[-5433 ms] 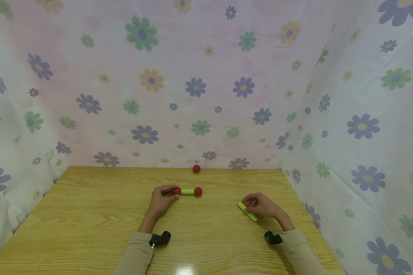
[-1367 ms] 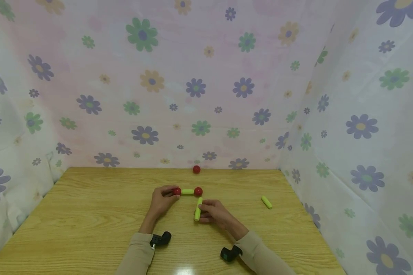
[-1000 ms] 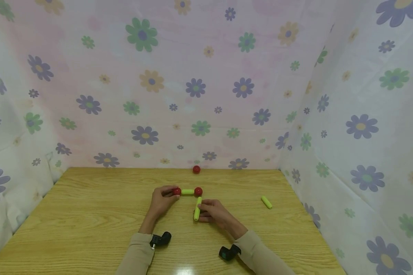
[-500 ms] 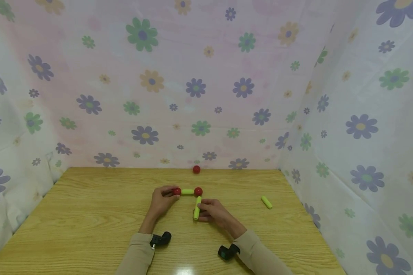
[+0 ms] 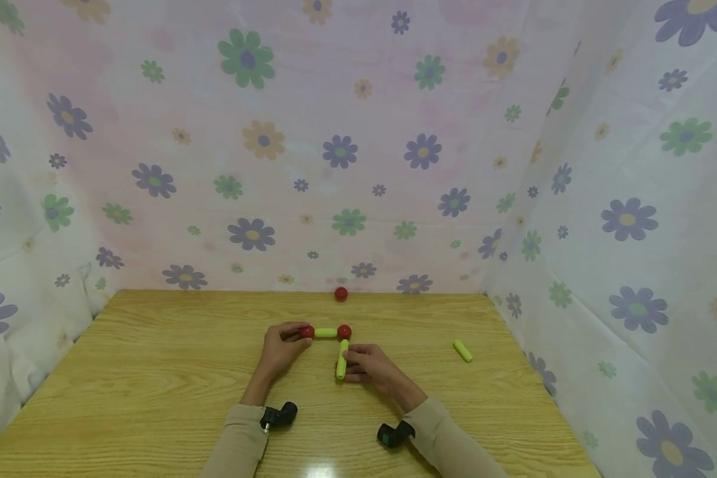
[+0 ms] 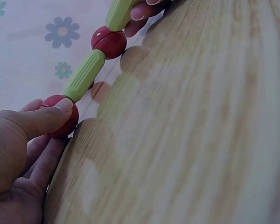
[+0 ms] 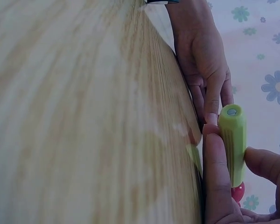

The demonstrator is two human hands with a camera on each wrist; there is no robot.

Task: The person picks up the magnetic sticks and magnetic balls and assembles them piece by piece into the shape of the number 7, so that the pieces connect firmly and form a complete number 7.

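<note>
My left hand [image 5: 281,348] pinches a red ball [image 6: 65,122] between thumb and fingers. From that ball a short yellow-green rod [image 5: 325,332] runs right to a second red ball [image 5: 344,332]. A longer yellow-green rod [image 5: 342,362] is pinched between the thumb and fingers of my right hand [image 5: 378,368]. Its far end sits at the near side of the second ball; in the left wrist view the two appear to touch. A silvery disc shows in the rod's near end in the right wrist view.
A loose red ball [image 5: 341,294] lies at the back edge of the wooden table [image 5: 155,372]. Another short yellow-green rod [image 5: 463,350] lies to the right. Flower-patterned cloth [image 5: 358,166] hangs behind and at both sides.
My right hand has brought the longer rod from the right over to the second ball, then shifted it slightly forward. The short rod at right now lies uncovered. My left hand has stayed in place.
</note>
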